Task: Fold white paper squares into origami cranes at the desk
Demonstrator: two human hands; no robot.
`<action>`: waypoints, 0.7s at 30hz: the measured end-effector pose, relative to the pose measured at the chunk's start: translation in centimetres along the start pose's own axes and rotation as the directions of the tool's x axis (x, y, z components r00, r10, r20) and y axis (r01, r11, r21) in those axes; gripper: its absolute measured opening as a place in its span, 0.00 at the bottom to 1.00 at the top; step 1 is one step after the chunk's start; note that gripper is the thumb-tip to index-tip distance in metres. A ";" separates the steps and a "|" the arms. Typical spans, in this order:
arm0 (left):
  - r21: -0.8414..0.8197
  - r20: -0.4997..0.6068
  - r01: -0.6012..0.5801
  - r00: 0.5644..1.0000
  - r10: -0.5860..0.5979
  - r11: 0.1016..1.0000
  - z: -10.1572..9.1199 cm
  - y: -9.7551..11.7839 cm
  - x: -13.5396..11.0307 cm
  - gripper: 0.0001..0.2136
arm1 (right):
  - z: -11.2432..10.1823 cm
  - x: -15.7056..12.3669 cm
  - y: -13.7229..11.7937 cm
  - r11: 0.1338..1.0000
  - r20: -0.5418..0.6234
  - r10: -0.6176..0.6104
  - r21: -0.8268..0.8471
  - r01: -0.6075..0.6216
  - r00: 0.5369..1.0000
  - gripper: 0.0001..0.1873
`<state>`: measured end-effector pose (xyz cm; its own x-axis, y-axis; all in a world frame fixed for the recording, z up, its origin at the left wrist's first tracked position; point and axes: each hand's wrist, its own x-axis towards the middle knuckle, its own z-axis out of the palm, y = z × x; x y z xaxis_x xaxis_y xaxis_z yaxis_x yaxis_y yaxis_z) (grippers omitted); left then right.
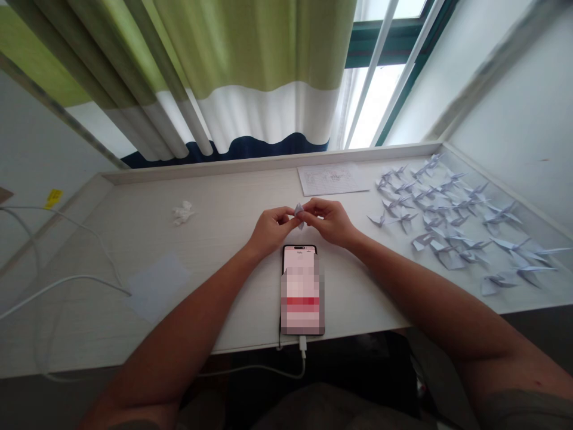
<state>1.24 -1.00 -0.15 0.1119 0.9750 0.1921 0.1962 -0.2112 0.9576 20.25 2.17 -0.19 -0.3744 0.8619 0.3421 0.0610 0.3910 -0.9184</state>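
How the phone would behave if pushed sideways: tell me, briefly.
The phone would probably slide rather than roll, since it is a flat slab lying on the desk. It should feel stiff, judging by its straight edges and flat screen. The white cable plugged into its near end would likely trail along and might tug it slightly askew.

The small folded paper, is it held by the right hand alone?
No, the left hand and the right hand both pinch the small folded paper between them.
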 end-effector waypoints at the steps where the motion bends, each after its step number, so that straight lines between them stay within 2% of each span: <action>1: -0.002 -0.002 0.017 1.000 -0.017 1.000 0.0 0.0 -0.1 0.19 | 0.0 0.0 0.0 1.000 0.006 0.012 0.016 -0.012 1.000 0.24; 4: -0.122 0.037 0.084 0.996 -0.080 0.989 0.3 -0.1 -0.2 0.20 | 0.1 0.1 0.1 0.994 0.019 0.057 0.094 -0.058 0.998 0.25; 7: -0.227 0.011 0.058 0.998 -0.057 0.972 0.8 -0.5 -0.1 0.21 | 0.1 0.2 0.1 0.985 0.023 0.088 0.145 -0.090 0.996 0.25; 10: -0.254 -0.075 -0.002 0.997 -0.018 0.967 1.1 -0.6 0.0 0.21 | 0.1 0.2 -0.1 0.983 0.016 0.101 0.153 -0.103 0.995 0.26; 16: -0.311 -0.145 -0.025 0.989 -0.021 0.950 1.1 -0.2 -0.2 0.26 | 0.4 0.1 -0.1 0.983 -0.050 0.077 0.168 -0.068 0.996 0.26; 18: -0.306 -0.147 -0.015 0.989 -0.032 0.952 1.1 0.0 -0.2 0.25 | 0.5 0.1 0.1 0.978 -0.090 0.073 0.199 -0.054 0.993 0.26; 21: -0.314 -0.088 -0.010 0.996 -0.019 0.949 0.9 0.2 -0.2 0.22 | 0.3 0.2 0.5 0.979 -0.082 0.084 0.193 -0.067 0.993 0.27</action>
<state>2.17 -1.31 -0.23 0.0218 0.9812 0.1919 -0.1206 -0.1880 0.9747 19.92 2.50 -0.67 -0.2903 0.9155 0.2785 -0.0939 0.2624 -0.9604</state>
